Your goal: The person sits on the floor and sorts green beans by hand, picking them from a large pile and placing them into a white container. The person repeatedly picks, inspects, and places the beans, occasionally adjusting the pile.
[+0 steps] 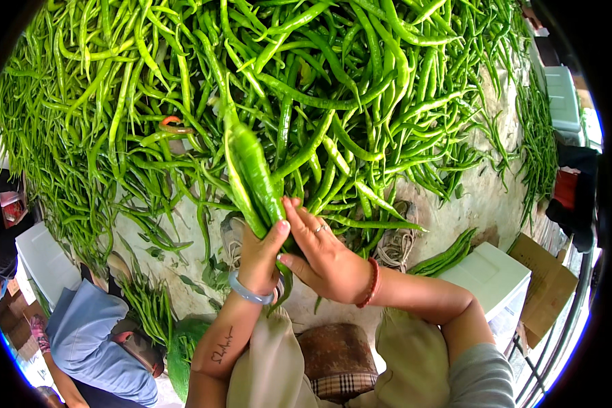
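Long green chili peppers (250,173) stand upright as a small bunch between my two hands, their tips pointing away from me. My left hand (262,255) wraps around the lower part of the bunch, thumb across the front. My right hand (321,250), with a ring on one finger, lies nearly flat against the bunch's right side, fingers together. A curved pepper end hangs below the hands. Beyond them spreads a large heap of green chili peppers (331,92), with a reddish curled pepper (176,126) on its left part.
A small pile of peppers (449,252) lies at the right beside a white box (484,275) and a cardboard box (543,285). At the left sit another person in jeans (92,336), more peppers (150,306) and a green mesh bag (183,352).
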`<state>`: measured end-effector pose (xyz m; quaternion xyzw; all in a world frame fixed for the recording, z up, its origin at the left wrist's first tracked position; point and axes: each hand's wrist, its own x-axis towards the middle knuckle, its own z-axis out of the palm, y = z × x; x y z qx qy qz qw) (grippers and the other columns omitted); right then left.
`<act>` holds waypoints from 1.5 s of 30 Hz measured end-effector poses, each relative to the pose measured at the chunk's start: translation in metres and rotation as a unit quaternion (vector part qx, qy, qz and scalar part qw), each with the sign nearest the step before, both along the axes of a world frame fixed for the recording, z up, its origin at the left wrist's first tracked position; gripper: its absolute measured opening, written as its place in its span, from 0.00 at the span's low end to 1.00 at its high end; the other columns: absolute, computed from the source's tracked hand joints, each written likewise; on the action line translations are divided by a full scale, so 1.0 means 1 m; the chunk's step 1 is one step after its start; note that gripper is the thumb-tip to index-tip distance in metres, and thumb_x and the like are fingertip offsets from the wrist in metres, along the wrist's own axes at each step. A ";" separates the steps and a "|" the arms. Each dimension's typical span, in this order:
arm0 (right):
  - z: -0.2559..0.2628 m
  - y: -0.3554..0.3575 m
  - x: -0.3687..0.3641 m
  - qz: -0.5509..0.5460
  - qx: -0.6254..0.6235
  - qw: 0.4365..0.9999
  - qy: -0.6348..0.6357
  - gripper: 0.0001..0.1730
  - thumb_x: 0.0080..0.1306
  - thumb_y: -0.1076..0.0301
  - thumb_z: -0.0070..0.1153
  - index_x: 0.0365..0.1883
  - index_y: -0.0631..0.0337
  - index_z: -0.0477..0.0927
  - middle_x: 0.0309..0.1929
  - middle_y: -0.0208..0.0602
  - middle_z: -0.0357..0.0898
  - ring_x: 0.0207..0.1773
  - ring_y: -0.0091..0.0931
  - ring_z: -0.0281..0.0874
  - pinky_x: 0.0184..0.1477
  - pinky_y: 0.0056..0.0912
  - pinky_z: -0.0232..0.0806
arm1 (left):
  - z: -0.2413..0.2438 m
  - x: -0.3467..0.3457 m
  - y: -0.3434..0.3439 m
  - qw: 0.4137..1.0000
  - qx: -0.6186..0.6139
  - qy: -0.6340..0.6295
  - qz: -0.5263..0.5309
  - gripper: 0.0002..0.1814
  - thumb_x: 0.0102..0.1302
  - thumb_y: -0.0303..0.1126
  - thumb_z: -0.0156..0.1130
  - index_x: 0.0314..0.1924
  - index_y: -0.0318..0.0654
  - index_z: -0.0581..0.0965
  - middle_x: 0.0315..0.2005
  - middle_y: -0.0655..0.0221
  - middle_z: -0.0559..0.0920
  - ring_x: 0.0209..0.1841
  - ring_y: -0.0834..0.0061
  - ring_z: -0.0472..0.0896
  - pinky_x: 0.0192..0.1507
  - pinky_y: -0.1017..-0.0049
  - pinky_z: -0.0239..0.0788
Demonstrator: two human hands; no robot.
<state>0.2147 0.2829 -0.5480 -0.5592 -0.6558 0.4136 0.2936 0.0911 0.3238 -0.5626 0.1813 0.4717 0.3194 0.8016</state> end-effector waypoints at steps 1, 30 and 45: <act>0.002 -0.001 0.002 0.029 0.034 0.997 -0.067 0.37 0.58 0.67 0.50 0.59 0.75 0.48 0.56 0.55 0.56 0.56 0.44 0.57 0.57 0.40 0.53 | 0.004 0.002 0.000 1.000 -0.005 -0.026 -0.015 0.23 0.54 0.33 0.61 0.48 0.34 0.67 0.43 0.65 0.73 0.48 0.73 0.70 0.52 0.73 0.60; 0.018 0.045 0.126 -0.230 -0.196 0.829 0.470 0.18 0.67 0.61 0.36 0.48 0.64 0.66 0.40 0.37 0.75 0.41 0.25 0.73 0.44 0.26 0.64 | -0.012 -0.037 0.003 0.926 -0.099 -0.364 -0.008 0.28 0.44 0.31 0.64 0.46 0.48 0.63 0.27 0.79 0.69 0.36 0.78 0.71 0.52 0.59 0.61; -0.065 0.017 0.054 -0.237 -0.302 0.890 0.246 0.35 0.55 0.62 0.59 0.53 0.71 0.57 0.48 0.45 0.63 0.43 0.26 0.70 0.39 0.26 0.68 | -0.003 -0.036 0.001 0.960 -0.069 -0.260 -0.077 0.25 0.44 0.26 0.60 0.45 0.42 0.63 0.30 0.72 0.69 0.37 0.72 0.70 0.48 0.64 0.63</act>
